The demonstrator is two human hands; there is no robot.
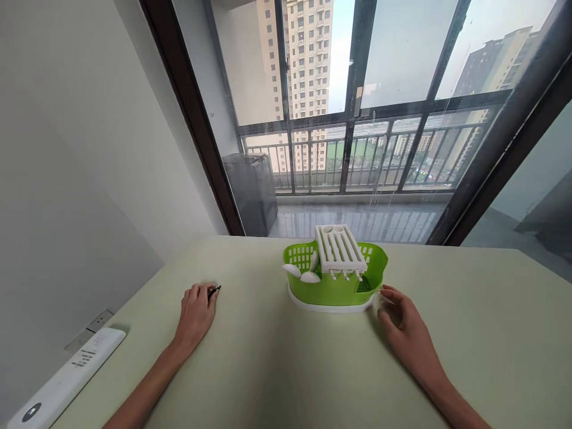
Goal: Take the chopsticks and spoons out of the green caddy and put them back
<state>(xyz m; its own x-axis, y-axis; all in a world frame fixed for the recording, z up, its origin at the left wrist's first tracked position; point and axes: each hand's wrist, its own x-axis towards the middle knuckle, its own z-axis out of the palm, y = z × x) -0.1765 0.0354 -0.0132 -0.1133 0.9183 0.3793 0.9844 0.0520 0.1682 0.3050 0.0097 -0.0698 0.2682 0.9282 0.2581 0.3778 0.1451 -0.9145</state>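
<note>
One oval, perforated plastic basket (328, 292) on the counter (268, 369) bears one slotted rack (343, 266) and three rounded white pieces (310, 277). Left of it, the left grip (199, 310) holds one black object (215, 291); just right, the right grip (406, 328) gapes.

The green basket (328, 293) looks of smooth, slightly glossy plastic, with a slatted rack (343, 265) of matt white plastic across its top, smooth rounded white pieces (310, 277) inside it, a smooth matt tabletop (250, 345) beneath it and a glossy floor (322, 225) behind it
</note>
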